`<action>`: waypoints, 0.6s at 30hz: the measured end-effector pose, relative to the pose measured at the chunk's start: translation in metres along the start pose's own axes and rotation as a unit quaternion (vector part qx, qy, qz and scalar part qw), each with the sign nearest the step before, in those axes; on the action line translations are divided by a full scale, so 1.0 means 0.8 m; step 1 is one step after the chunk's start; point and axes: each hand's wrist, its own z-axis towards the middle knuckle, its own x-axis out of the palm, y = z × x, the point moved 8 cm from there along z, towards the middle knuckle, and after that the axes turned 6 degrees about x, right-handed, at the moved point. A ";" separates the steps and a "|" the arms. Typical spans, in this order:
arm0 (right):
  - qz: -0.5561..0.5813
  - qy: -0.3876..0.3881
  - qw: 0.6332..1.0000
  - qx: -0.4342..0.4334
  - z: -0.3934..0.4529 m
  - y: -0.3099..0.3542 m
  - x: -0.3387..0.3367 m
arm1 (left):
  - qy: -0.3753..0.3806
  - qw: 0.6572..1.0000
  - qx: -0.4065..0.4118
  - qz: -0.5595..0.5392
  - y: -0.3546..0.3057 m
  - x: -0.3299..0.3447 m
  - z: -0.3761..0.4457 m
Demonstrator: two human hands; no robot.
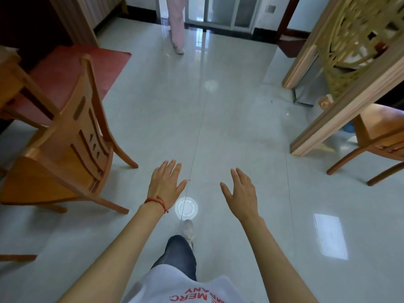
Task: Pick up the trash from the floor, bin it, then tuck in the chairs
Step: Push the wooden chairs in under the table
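Your white shirt (175,287) with red lettering fills the bottom edge, and one jeans leg (179,254) and pale shoe (188,231) step onto the glossy tiled floor (240,132). At the far left, the pulled-out wooden chair (65,154) stands clear of its table (8,84), seat toward you, backrest leaning away to the upper right; its long axis runs from lower left to upper right. A red mat (72,77) lies behind it. Your left hand (165,182), with a red string (156,202) at the wrist, hangs palm down with fingers spread, holding nothing. Just below it, a round white shape on the tiles (186,208) sits in front of your shoe; you cannot tell whether it is a lid or a light reflection. Your right hand (242,192) is likewise spread and empty. Between the hands, open floor stretches up to a person in pink trousers (177,25), cut off by the top edge. On the right, a carved wooden partition (349,68) hides part of a second chair (376,138), cut off at the edge.
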 end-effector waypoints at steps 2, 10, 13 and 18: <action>-0.004 0.005 1.000 -0.003 0.043 0.012 -0.005 | 0.009 1.000 -0.011 0.003 0.016 -0.005 0.038; 0.007 0.007 1.000 -0.020 0.176 0.061 -0.023 | -0.011 1.000 -0.028 -0.003 0.062 -0.044 0.159; 0.007 0.016 0.999 -0.033 0.218 0.077 -0.023 | -0.013 0.999 -0.047 -0.005 0.081 -0.051 0.190; -0.002 0.037 0.996 -0.081 0.294 0.116 -0.015 | -0.029 0.994 -0.102 -0.012 0.118 -0.060 0.230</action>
